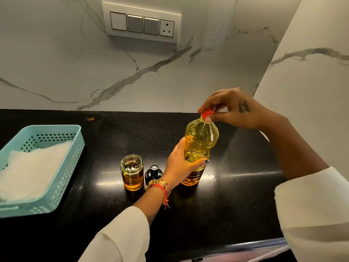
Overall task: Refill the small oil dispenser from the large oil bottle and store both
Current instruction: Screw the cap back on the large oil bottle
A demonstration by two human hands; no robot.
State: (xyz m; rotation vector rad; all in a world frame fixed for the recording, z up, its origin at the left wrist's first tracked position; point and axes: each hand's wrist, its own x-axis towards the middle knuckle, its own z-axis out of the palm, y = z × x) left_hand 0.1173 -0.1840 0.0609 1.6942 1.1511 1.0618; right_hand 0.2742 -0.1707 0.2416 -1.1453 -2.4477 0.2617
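Yellow oil bottle [200, 146] with red cap [207, 112], teal perforated basket [62, 178], black countertop [226, 205], grey-veined white marble wall [75, 72].

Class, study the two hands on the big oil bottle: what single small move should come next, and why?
Probably twist the red cap off. The right hand pinches it, the left hand steadies the large oil bottle upright on the counter, and the small glass jar beside it stands open, partly filled.

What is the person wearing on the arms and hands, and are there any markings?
Both arms have loose cream sleeves. The left wrist carries a gold link watch and a red thread bracelet. The left hand has a teal-painted thumbnail. The right hand bears a dark tattoo on its back.
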